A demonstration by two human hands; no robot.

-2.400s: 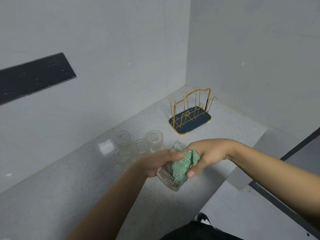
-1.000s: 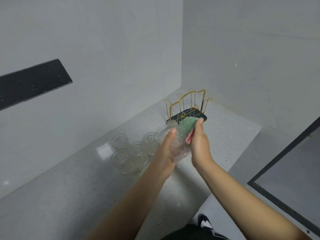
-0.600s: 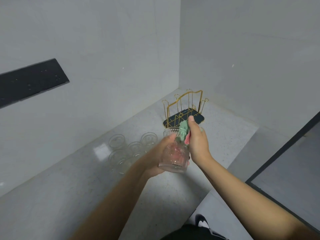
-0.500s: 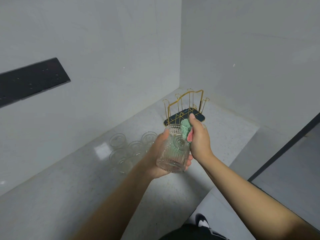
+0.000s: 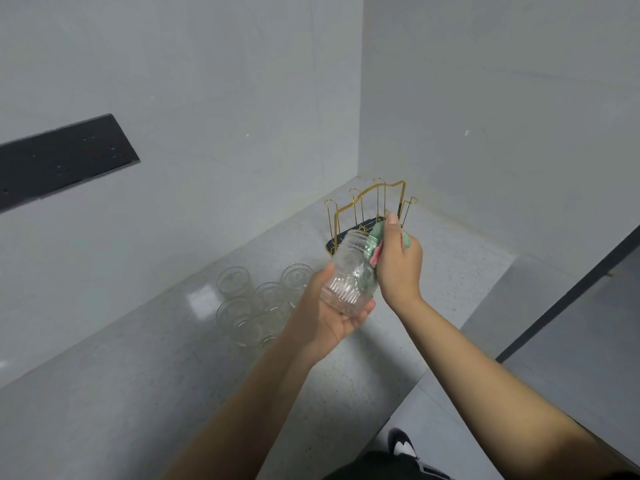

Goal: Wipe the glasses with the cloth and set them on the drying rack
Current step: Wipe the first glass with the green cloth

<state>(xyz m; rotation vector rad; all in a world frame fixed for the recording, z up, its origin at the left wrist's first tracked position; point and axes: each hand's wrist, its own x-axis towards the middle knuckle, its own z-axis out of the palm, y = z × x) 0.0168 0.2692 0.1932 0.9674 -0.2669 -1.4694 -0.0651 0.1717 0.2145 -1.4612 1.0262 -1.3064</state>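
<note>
Gripping the ribbed glass (image 5: 349, 271) now tilted rim-away, the left hand (image 5: 329, 313) is cradling its base while the right hand (image 5: 398, 261) is pinching the green cloth (image 5: 377, 233) at its rim.

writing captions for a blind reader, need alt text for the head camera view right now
A person's left hand holds a ribbed clear glass above a grey counter while the right hand presses a green cloth into its mouth. Five more glasses stand clustered on the counter, and a gold wire drying rack sits in the corner behind.
</note>
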